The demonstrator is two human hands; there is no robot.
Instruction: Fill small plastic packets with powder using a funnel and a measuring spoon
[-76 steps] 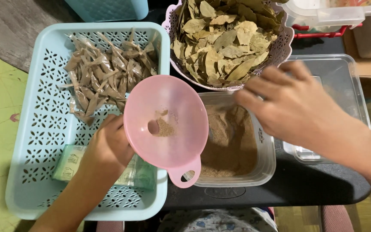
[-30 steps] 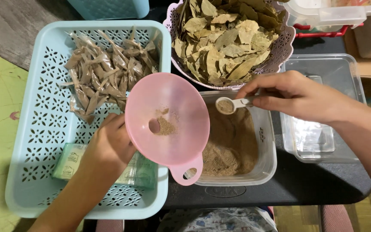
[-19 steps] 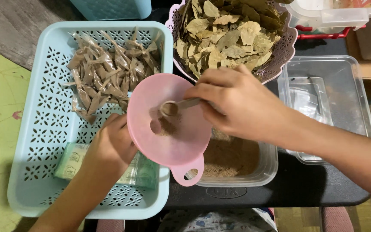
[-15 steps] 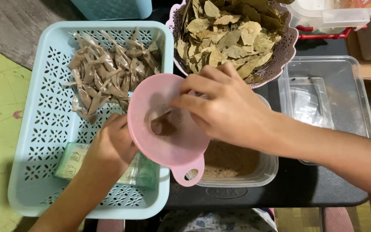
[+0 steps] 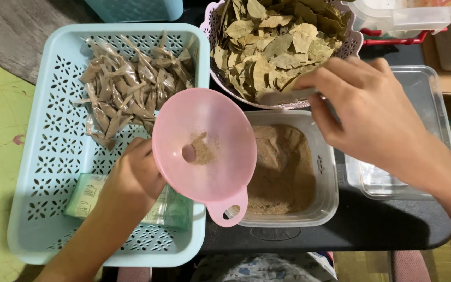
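Observation:
My left hand (image 5: 131, 180) grips the underside of a pink funnel (image 5: 204, 146) over the light blue basket (image 5: 32, 172); what sits under the funnel is hidden. A little brown powder lies by the funnel's hole. My right hand (image 5: 366, 115) holds a small metal spoon (image 5: 283, 96), blurred, above the far rim of a clear tub of brown powder (image 5: 283, 167). The spoon's bowl points left, away from the funnel.
Several small clear packets of brown powder (image 5: 131, 89) lie heaped in the basket's far half, and a green wrapped pack (image 5: 87, 196) lies near my left wrist. A pierced bowl of dried leaves (image 5: 277, 42) stands behind the tub. A clear lid (image 5: 424, 109) lies at right.
My right hand tipped a spoonful of powder into the funnel, then drew back right with the spoon to the tub's far rim. The funnel and left hand stayed put.

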